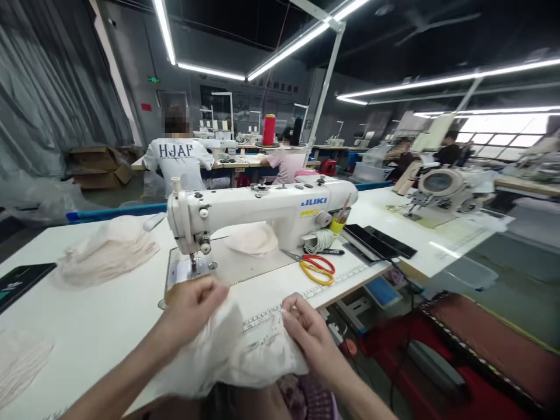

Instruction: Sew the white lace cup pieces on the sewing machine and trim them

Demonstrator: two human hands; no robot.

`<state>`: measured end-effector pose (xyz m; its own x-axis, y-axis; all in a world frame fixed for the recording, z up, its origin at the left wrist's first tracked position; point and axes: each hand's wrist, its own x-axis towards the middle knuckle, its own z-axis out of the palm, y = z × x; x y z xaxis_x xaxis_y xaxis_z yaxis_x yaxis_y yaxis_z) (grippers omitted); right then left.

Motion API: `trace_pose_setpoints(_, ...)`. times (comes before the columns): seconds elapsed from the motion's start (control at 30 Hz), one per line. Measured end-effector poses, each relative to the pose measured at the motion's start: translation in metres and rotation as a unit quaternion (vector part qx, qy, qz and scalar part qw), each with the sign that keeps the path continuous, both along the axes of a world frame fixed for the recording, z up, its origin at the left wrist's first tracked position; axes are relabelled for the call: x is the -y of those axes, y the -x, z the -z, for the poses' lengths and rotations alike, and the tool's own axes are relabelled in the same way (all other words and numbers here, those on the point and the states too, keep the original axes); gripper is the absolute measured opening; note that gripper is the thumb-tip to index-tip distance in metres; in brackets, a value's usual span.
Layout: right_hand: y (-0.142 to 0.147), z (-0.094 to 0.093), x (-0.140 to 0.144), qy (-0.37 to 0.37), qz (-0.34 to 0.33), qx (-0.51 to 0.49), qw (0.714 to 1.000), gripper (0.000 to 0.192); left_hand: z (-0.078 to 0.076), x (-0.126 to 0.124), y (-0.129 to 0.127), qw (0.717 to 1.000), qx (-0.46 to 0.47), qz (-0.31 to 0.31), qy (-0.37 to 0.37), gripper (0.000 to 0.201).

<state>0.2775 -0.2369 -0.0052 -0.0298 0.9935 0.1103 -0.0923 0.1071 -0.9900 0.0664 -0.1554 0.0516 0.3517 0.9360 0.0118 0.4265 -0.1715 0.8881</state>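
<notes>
Beyond the left hand [196,300], the flat white table [109,312] carries layered pale-pink fabric [109,248] and a white JUKI sewing machine [249,205]; beyond the right hand [308,328], red-and-yellow-handled scissors [318,270].

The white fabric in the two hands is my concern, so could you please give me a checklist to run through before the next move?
1. Left hand gripping the white fabric: ok, though blurred.
2. Right hand pinching it: ok.
3. Fabric smooth and flat: not ok, loosely bunched.
4. Scissors apart from it: ok, lying on the table.
5. Sewing machine threaded: cannot tell.
</notes>
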Motion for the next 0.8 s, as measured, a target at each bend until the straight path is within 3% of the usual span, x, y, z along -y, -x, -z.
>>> trace_pose_setpoints(0.1,-0.029,-0.018,-0.001,0.018,-0.028,0.052,0.998,0.033,-0.012,-0.043,-0.04,0.997,0.032,-0.015,-0.073,0.04)
trace_pose_setpoints(0.17,-0.04,-0.026,0.002,0.034,-0.056,0.064,0.996,0.033,-0.008,-0.059,-0.06,0.996,0.04,-0.007,-0.074,0.038)
trace_pose_setpoints(0.23,-0.043,-0.03,0.005,0.04,-0.064,0.066,0.995,0.033,0.001,-0.06,-0.069,0.997,0.028,0.007,-0.065,0.043)
trace_pose_setpoints(0.33,-0.041,-0.03,0.004,0.026,-0.076,0.067,0.995,0.031,0.018,-0.034,-0.067,0.998,0.008,0.036,-0.048,0.053)
trace_pose_setpoints(0.37,-0.039,-0.029,0.003,0.019,-0.085,0.069,0.994,0.03,0.023,-0.02,-0.064,0.997,0.013,0.08,-0.013,0.052)
trace_pose_setpoints(0.43,-0.036,-0.026,0.0,0.003,-0.104,0.091,0.99,0.027,0.029,0.008,-0.058,0.974,0.059,0.186,0.113,0.048)
trace_pose_setpoints(0.5,-0.032,-0.024,-0.001,-0.016,-0.106,0.145,0.984,0.024,0.033,0.031,-0.053,0.942,0.093,0.232,0.224,0.044)
trace_pose_setpoints(0.63,-0.025,-0.019,0.007,-0.065,-0.096,0.274,0.955,0.015,0.042,0.055,-0.041,0.919,0.128,0.183,0.324,0.044)
trace_pose_setpoints(0.8,-0.016,-0.002,0.029,-0.187,-0.112,0.333,0.917,0.027,0.064,0.073,-0.021,0.927,0.128,0.137,0.325,0.046)
